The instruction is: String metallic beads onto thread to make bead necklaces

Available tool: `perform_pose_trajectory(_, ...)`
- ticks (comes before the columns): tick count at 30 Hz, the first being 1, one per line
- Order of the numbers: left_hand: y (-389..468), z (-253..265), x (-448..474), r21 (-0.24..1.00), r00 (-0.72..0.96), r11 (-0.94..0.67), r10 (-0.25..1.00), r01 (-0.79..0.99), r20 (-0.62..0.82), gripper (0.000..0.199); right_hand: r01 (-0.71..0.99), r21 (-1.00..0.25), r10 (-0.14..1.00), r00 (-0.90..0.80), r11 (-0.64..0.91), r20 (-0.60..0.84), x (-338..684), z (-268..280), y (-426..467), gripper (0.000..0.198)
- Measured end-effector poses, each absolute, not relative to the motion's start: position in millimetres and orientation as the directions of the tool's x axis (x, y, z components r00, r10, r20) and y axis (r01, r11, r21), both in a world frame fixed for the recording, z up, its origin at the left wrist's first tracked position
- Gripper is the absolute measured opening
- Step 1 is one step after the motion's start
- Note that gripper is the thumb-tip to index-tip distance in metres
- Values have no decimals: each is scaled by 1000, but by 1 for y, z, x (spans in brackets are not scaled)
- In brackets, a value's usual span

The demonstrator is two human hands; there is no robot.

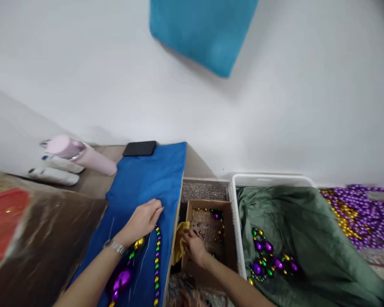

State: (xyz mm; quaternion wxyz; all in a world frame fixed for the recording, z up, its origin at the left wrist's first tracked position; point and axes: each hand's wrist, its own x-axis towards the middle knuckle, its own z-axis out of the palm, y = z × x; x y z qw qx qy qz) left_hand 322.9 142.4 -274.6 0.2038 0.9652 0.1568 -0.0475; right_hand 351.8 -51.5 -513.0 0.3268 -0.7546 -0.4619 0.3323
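On a blue cloth (147, 168), my left hand (143, 219) is closed, its fingers pinched at the top of a bead necklace (157, 256). Small purple, green and gold beads run down one side of it. Larger purple and gold balls (123, 279) hang on the other side, partly under my left wrist. Thin white threads lie beside the beads. My right hand (193, 245) reaches over the near left side of a cardboard box (228, 238), fingers curled against a yellow cloth (178, 245) at its edge. Bead strands (216, 216) lie inside the box.
Right of the box stands a white basket (237, 226) lined with green cloth (307, 238), holding a bead necklace (265, 260). Purple beads (368, 213) are piled beyond. A black phone (140, 148), pink tumbler (89, 157) and two white bottles (56, 175) lie at the back left.
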Motion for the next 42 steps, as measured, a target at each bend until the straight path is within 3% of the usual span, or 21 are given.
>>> perform_pose_trajectory(4, 131, -245, 327, 427, 939, -838, 325, 340, -111, 24, 498, -796, 921, 342, -344, -185, 323, -484, -99, 49)
perform_pose_trajectory(9, 95, -167, 279, 525, 850, -738, 524, 423, 50, 30, 520, -795, 940, 288, -312, -181, 318, -459, -177, 51)
perform_pose_trajectory(12, 63, -112, 225, 708, 721, -568, 682, 420, 120, 31, 498, -818, 937, 320, -289, -136, 325, -436, -209, 41)
perform_pose_trajectory(15, 26, -61, 170, 876, 567, -380, 808, 298, 157, 27, 460, -854, 921, 385, -245, -57, 328, -392, -215, 33)
perform_pose_trajectory(20, -29, 5, 100, 902, 382, -382, 878, 202, 287, 23, 410, -909, 926, 311, 72, 214, 289, -270, -183, 31)
perform_pose_trajectory(22, -48, 27, 80, 897, 327, -404, 885, 182, 332, 22, 421, -875, 925, 174, 239, 337, 255, -220, -166, 36)
perform_pose_trajectory(25, -74, 56, 52, 888, 244, -435, 886, 150, 393, 22, 522, -747, 877, -4, 412, 481, 203, -167, -144, 57)
perform_pose_trajectory(27, -88, 72, 28, 879, 177, -457, 884, 134, 432, 23, 518, -707, 859, -115, 480, 499, 178, -144, -134, 40)
perform_pose_trajectory(29, -97, 84, -3, 866, 100, -482, 876, 135, 472, 23, 414, -747, 854, -230, 520, 467, 164, -121, -129, 32)
perform_pose_trajectory(32, -105, 92, -56, 850, -50, -505, 855, 150, 516, 23, 128, -852, 817, -385, 507, 429, 156, -69, -125, 29)
perform_pose_trajectory(36, -107, 95, -113, 872, -188, -487, 852, 56, 488, 24, -224, -861, 729, -462, 456, 506, 135, 25, -124, 30)
perform_pose_trajectory(38, -107, 99, -128, 870, -207, -493, 852, -9, 481, 23, -284, -838, 714, -439, 465, 546, 117, 69, -126, 30)
perform_pose_trajectory(42, -107, 116, -137, 827, -170, -545, 835, -135, 523, 20, -239, -817, 715, -396, 525, 576, 87, 136, -133, 31)
